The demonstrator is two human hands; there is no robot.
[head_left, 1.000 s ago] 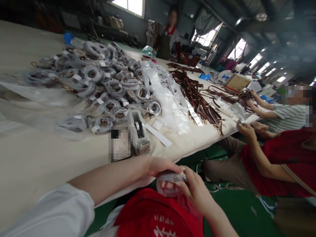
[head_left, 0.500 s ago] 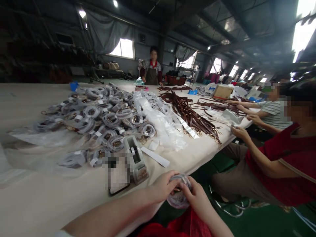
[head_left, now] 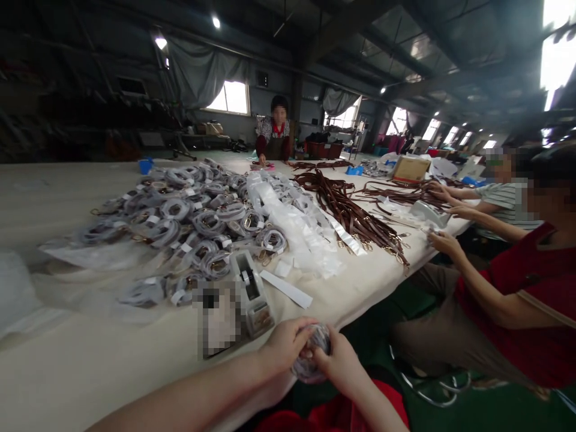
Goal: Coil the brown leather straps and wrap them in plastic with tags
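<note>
Over the table's front edge I hold a coiled strap wrapped in clear plastic [head_left: 308,371] between both hands. My left hand [head_left: 285,343] is closed round its left and upper side. My right hand [head_left: 338,360] grips it from the right, with the thumb pressed across its middle. Fingers and plastic hide much of the coil. Beyond my left hand stands a grey tape dispenser [head_left: 252,294], beside a pixelated flat object [head_left: 220,321]. A strip of white paper [head_left: 288,289] lies to the dispenser's right.
A large heap of wrapped strap coils [head_left: 202,222] covers the table's middle. Clear plastic bags [head_left: 288,222] and loose brown straps [head_left: 351,216] lie to its right. Co-workers sit along the right side; another person [head_left: 274,135] leans over the far edge.
Both hands have shifted slightly left with the coil, and my right thumb now covers more of it. The far person has bent toward the table. The view has tilted a little.
</note>
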